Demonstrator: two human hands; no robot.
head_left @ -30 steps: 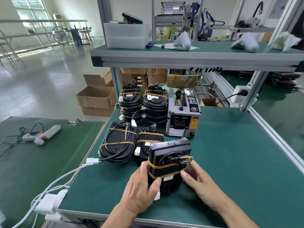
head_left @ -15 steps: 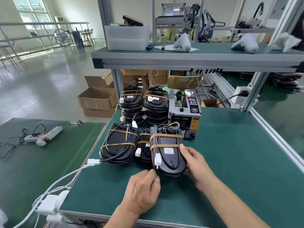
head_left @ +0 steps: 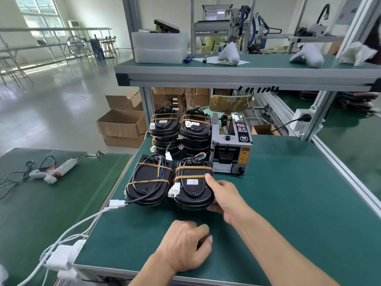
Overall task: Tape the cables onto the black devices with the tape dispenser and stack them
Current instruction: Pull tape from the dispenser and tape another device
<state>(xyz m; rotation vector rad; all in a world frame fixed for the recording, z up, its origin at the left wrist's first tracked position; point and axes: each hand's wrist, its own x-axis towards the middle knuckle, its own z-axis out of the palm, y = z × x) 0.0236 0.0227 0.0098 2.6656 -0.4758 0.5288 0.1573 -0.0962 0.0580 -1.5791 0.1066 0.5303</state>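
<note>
A black device [head_left: 192,183] with two tan tape bands and a coiled cable lies on top of another device on the green mat. My right hand [head_left: 223,198] grips its right edge, thumb on top. Beside it to the left lies a second taped black device [head_left: 149,182] with its cable trailing to a white connector [head_left: 116,203]. Behind them stand two stacks of taped devices [head_left: 179,131]. The grey tape dispenser [head_left: 232,149] stands right of the stacks. My left hand [head_left: 185,247] rests on the mat near the front edge, fingers curled, holding nothing.
An overhead shelf [head_left: 247,76] spans the bench above the stacks. White cables and a power block [head_left: 61,256] hang off the front left corner. A glue gun [head_left: 53,171] lies on the left table. Cardboard boxes [head_left: 121,126] sit on the floor behind.
The device went from upright in both hands to flat on the device by the dispenser. My left hand let go and drew back to the front of the mat.
</note>
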